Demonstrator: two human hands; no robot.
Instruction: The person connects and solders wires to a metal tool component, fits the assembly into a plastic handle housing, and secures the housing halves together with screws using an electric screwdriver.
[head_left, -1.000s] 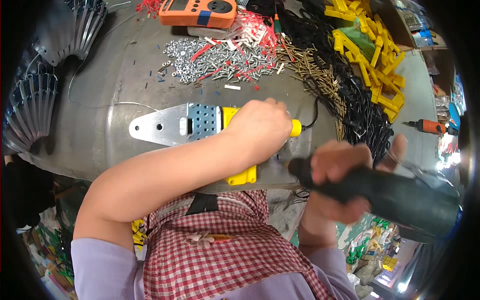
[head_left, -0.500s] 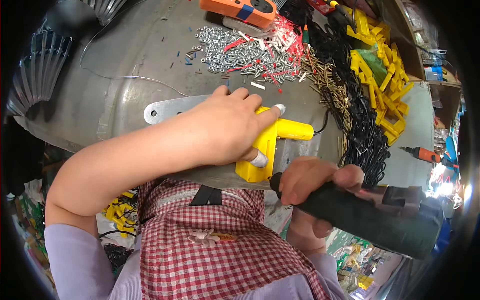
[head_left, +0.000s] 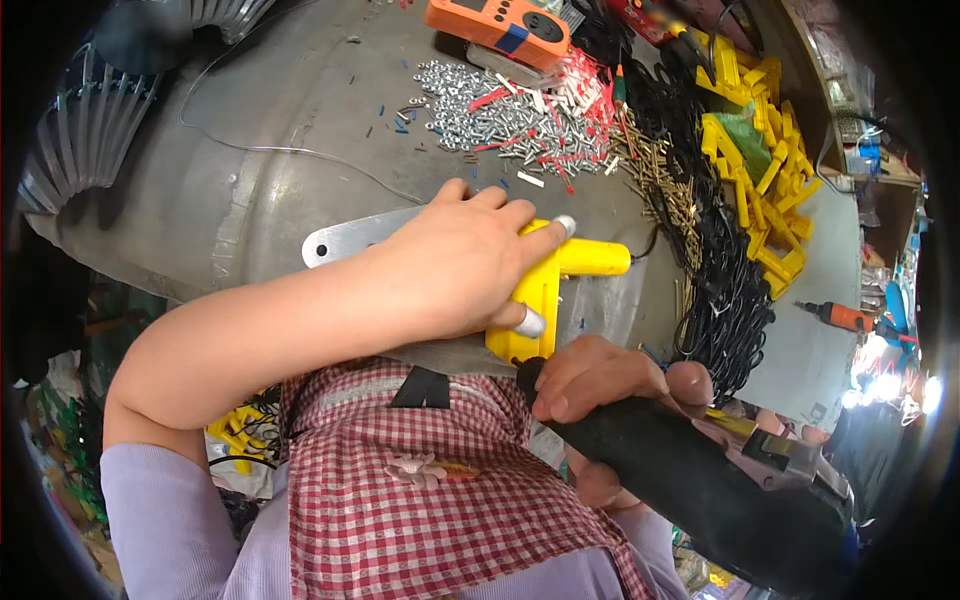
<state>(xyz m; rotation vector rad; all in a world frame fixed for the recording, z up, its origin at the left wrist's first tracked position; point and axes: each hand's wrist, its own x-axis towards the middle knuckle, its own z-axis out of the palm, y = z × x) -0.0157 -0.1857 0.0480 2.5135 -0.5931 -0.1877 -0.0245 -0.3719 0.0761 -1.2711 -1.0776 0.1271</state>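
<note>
My left hand (head_left: pixel 465 255) reaches across from the left and is closed over a yellow plastic housing (head_left: pixel 541 292), pressing it on the table near its front edge. Two of its fingertips wear white covers. Out from under that wrist sticks a flat metal bar (head_left: pixel 345 237) with a round hole at its end. A yellow stub on the housing's right side leads to a black cord. In my right hand (head_left: pixel 600 385) is a dark power screwdriver (head_left: pixel 690 470), held slanting. Its tip is at the housing's near end; whether it touches a screw I cannot tell.
A grey metal tabletop (head_left: pixel 270 190) carries piles of silver screws and nuts (head_left: pixel 480 115), brass screws (head_left: pixel 660 180) and black cords (head_left: pixel 725 290). Yellow plastic parts (head_left: pixel 770 190) are heaped at right. An orange device (head_left: pixel 505 30) stands behind; an orange-handled tool (head_left: pixel 840 316) lies far right.
The power screwdriver has moved left and slightly nearer, its tip now at the housing's near end. My left hand keeps its hold on the housing. The whole view has shifted a little.
</note>
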